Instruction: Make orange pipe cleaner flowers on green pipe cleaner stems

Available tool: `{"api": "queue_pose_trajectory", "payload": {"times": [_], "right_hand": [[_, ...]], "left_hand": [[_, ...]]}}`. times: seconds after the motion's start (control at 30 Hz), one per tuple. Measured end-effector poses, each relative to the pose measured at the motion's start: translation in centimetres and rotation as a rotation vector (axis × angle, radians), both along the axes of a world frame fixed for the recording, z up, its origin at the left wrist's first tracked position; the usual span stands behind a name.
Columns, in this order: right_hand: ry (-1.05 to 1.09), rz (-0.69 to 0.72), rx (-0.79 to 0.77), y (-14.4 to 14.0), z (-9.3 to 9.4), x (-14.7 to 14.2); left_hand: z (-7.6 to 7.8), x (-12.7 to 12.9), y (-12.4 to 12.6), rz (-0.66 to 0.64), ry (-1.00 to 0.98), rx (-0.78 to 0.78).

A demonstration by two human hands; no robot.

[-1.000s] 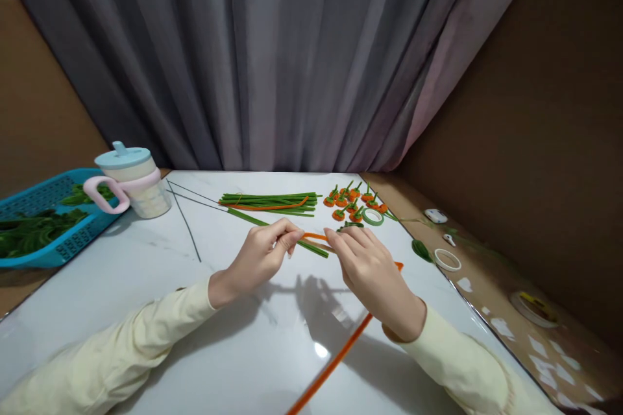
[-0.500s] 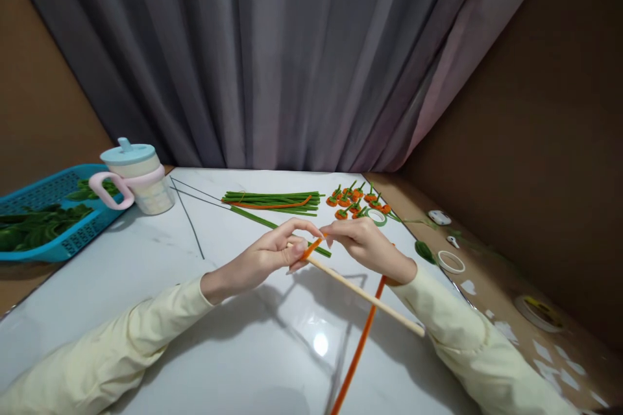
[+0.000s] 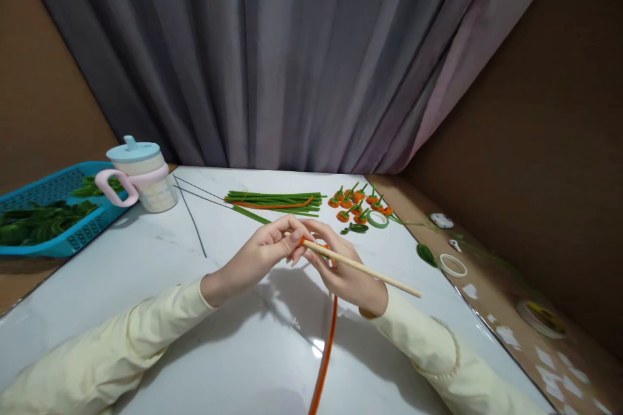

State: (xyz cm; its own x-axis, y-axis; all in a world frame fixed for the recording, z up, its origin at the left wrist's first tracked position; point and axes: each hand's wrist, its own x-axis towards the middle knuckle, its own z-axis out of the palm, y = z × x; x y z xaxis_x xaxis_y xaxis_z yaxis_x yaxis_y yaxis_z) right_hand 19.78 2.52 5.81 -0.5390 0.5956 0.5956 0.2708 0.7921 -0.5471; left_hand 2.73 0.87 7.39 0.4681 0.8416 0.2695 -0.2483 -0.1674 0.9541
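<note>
Slantwise, pale stick (image 3: 363,268), free end rightward

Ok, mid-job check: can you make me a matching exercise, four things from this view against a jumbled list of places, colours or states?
Things
1. Wooden stick
2. Cup
3. Basket
4. Green tape roll

Places, colours or states
A. Contains green leafy pieces
B. Beside the orange-and-green pieces
C. Gripped by the left hand
D. Has a pale blue lid and a pink handle

Right pairs: 1-C, 2-D, 3-A, 4-B
</note>
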Motion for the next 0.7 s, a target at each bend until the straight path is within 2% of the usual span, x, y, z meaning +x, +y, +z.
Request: {"api": "queue_pose_trajectory", "payload": {"times": [0.13, 0.23, 0.33, 0.43, 0.5, 0.57, 0.7], "right_hand": [[0.097, -0.027, 0.122, -0.1, 0.3, -0.6], [0.136, -0.091, 0.279, 0.4, 0.2, -0.7], [0.082, -0.174, 0.438, 0.7, -0.1, -0.6], [0.029, -0.211, 0.53, 0.7, -0.6, -0.7], [0.038, -0.191, 0.5, 0.8, -0.9, -1.0], [0.049, -0.163, 0.388, 0.8, -1.0, -1.3], [0.095, -0.107, 0.024, 0.7, -0.6, -1.5]], "left_hand": [[0.6, 0.0, -0.1, 0.026, 0.016, -0.064], [0.9, -0.2, 0.0, 0.036, 0.045, -0.098], [1.0, -0.5, 0.0, 0.058, 0.047, -0.069], [1.0, -0.5, -0.2, 0.061, 0.064, -0.026], [1.0, -0.3, -0.4, 0.05, 0.097, -0.014], [1.0, -0.2, -0.5, 0.04, 0.131, -0.018], [0.9, -0.1, -0.6, 0.037, 0.225, 0.029]]}}
